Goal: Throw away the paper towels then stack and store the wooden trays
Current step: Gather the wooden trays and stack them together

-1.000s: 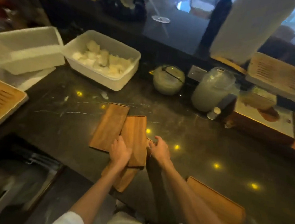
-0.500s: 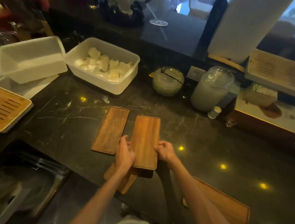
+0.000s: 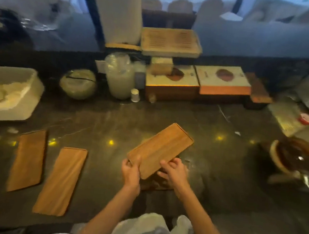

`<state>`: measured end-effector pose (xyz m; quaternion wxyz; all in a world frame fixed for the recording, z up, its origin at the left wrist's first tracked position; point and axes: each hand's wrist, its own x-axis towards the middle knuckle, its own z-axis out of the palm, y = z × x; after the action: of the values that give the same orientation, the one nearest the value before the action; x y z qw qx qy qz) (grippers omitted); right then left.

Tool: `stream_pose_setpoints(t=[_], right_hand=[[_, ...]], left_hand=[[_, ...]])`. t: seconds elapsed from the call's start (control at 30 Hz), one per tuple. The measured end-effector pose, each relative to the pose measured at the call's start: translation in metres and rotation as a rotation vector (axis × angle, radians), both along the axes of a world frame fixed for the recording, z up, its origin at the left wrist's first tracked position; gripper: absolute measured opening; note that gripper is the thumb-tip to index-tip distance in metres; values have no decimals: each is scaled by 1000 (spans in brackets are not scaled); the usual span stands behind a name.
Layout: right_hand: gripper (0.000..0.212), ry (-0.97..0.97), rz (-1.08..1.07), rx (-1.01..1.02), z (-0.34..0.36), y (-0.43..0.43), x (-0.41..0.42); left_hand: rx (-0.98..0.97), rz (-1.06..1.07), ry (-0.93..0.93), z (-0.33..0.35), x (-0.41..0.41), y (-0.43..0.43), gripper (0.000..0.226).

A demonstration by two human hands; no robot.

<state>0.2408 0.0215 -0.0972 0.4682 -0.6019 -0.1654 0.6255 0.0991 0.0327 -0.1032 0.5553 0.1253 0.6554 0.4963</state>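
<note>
A wooden tray (image 3: 159,149) is held above the dark counter, tilted with its far end pointing up and right. My left hand (image 3: 131,172) grips its near left corner and my right hand (image 3: 174,171) grips its near right edge. Something dark lies under the held tray; I cannot tell what it is. Two more wooden trays lie flat on the counter to the left: one (image 3: 61,180) near the front edge and one (image 3: 28,159) further left. A white bin of crumpled paper towels (image 3: 10,108) sits at the left edge.
Along the back stand a round glass jar (image 3: 78,83), a tall jar (image 3: 119,76), a small white bottle (image 3: 134,95), flat boxes (image 3: 222,81) and a slatted tray (image 3: 170,41) on a block. A dark bowl (image 3: 292,157) and packets crowd the right.
The view has swung to the right. My hands lifted the top tray and carried it to the right, away from the other trays, and turned it to point up-right.
</note>
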Motion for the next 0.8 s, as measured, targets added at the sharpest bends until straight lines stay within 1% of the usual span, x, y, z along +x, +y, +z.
stream_pose_setpoints(t=[0.1,0.13,0.17,0.23,0.27,0.33,0.4,0.43,0.5,0.57,0.63,0.8], right_hand=[[39,39,-118,14,-9,-18,38],[42,-13,-138,7,-11,-21,50],[43,-117,-119,-14,-14,-22,59],[42,-373,56,-60,-21,-20,66],[41,-471,151,-74,-23,-20,63],[41,-598,234,-73,-28,-21,54],[39,-720,229,-63,-31,-23,48],[36,-805,239,-64,-32,-23,48],[28,-999,311,-66,-34,-24,45],[22,-1124,369,-51,-37,-27,45],[18,-1169,378,-57,-39,-29,47],[18,-1124,289,-139,-47,-26,53]], left_hand=[[25,-114,176,-4,-19,2,41],[27,-165,238,-4,-30,4,40],[25,-222,280,-4,-41,5,40],[10,-341,322,-2,-56,2,37],[8,-394,350,-1,-60,0,33],[-10,-491,503,-5,-64,-4,28],[-91,-593,712,-13,-64,-6,30],[-144,-644,771,-16,-61,-7,31],[-209,-712,800,-20,-56,-10,31],[-236,-718,808,-22,-50,-11,33],[-250,-716,821,-23,-43,-8,31],[-279,-733,864,-26,-38,-2,25]])
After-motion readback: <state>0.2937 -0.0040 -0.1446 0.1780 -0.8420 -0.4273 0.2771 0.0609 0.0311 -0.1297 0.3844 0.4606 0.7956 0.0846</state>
